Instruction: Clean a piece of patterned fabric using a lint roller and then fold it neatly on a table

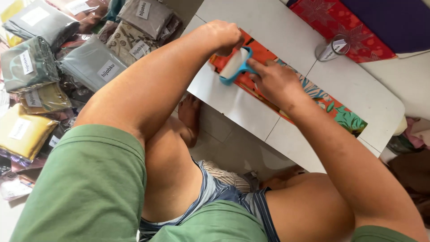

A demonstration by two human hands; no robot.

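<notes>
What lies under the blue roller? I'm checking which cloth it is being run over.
Under the blue roller lies a folded orange floral cloth on the white table. The left hand and right hand cover the cloth's near end.

The left hand [226, 36] hides the blue roller's [236, 66] handle; the patterned cloth's [313, 92] far end is covered.

Blue-framed roller [236, 66]: one, between the two hands.
Folded floral cloth strip [313, 94]: one, under the hands.
Small white table [237, 105]: one, beneath the hands.
Clear cup [332, 48]: one, beyond the right hand.
Bagged folded cloths [92, 62]: about ten, left of the left hand.
</notes>
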